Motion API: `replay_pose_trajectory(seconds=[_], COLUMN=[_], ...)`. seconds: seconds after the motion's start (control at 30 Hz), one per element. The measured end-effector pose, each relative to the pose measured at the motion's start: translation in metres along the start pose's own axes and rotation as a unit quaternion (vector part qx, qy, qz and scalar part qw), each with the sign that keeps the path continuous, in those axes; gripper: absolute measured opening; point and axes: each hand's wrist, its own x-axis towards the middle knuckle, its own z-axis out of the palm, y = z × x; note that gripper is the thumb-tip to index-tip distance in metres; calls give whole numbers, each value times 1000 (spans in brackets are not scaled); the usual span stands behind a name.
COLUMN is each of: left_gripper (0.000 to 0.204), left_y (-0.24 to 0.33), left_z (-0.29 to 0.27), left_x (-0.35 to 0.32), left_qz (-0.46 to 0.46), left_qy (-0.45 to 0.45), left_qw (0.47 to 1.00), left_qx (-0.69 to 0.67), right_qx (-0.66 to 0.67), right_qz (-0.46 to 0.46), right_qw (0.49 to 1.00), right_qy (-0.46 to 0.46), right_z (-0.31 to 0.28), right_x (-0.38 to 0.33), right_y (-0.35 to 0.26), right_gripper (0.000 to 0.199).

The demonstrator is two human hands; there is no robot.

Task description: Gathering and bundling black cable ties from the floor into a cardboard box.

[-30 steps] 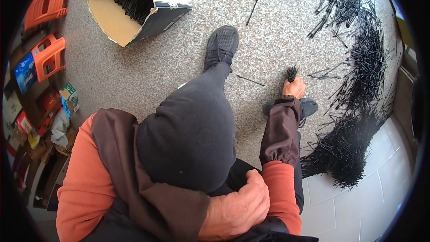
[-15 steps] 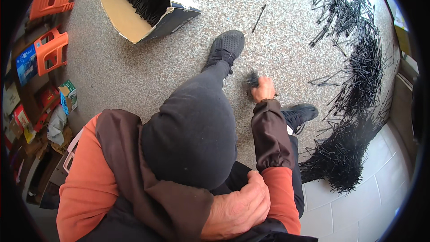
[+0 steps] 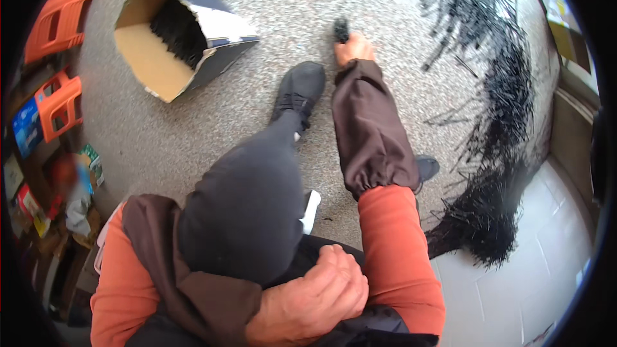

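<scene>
My right hand (image 3: 355, 49) reaches out over the floor, closed round a short bundle of thin black sticks (image 3: 341, 28) whose ends poke out beyond the fingers. In my lap, my left hand (image 3: 315, 295) rests with its fingers curled together; the inside of that hand is hidden. To the left of my right hand, a cardboard box (image 3: 154, 67) lies on its side, its mouth toward me. Packed inside it are many black sticks (image 3: 177, 31). A long heap of loose black sticks (image 3: 508, 99) curves along the right side of the floor.
My left shoe (image 3: 302, 87) stands between the box and my right arm. A few stray sticks lie at the top of the view. Orange plastic stools (image 3: 61, 106) and a cluttered shelf (image 3: 48, 218) line the left. White tiles (image 3: 514, 302) show at lower right.
My right hand has moved forward, away from me, with the black bundle. My left hand stays in my lap. The view has shifted, and a white object now shows beside my left leg.
</scene>
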Motion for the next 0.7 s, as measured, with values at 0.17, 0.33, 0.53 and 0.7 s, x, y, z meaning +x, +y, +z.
replay_pose_trajectory(seconds=[0.17, 0.33, 0.53, 0.7], left_gripper=[33, 32, 31, 32], left_y=[12, 9, 14, 21], left_z=[-7, -4, 0, 0], left_x=[-1, 6, 15, 20], left_qz=[-52, -39, -35, -38], left_qy=[-15, -19, -38, -42], left_qw=[998, 998, 998, 998], left_qx=[-39, -44, -40, -22], right_qx=[180, 156, 104, -3], right_qz=[37, 224, 351, 323], right_qw=[981, 910, 885, 909], right_qy=[65, 313, 289, 262], right_z=[-25, -68, -109, -94], right_x=[-25, -50, -48, -19], right_y=[76, 242, 315, 274], right_gripper=[26, 36, 61, 51])
